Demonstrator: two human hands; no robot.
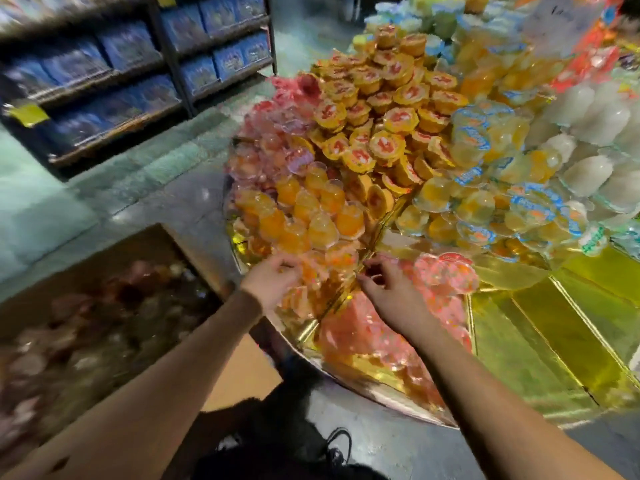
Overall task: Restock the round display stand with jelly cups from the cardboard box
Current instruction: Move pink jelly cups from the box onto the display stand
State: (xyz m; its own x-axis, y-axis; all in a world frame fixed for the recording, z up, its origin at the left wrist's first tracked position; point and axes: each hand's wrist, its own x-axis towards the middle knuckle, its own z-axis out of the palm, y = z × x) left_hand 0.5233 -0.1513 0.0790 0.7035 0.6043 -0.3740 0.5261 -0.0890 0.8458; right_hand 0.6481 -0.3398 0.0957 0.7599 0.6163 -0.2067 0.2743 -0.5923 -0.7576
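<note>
Both our hands reached the near edge of the round display stand (377, 389): our left hand (273, 278) with fingers curled among orange jelly cups (322, 271), our right hand (388, 292) spread loosely beside pink ones. Blur hid whether either actually gripped a cup. We saw the cardboard box (114, 258) near left, its contents smeared.

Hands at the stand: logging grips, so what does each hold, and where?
Cannot be told: left hand and right hand curl among blurred jelly cups.

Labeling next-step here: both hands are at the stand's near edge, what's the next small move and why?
Probably set down the cups at the fingers, then reach back to the cardboard box. Both the left hand and right hand are at the orange and pink jelly cups, beside an empty gold section of the display stand; the box still looks stocked.
</note>
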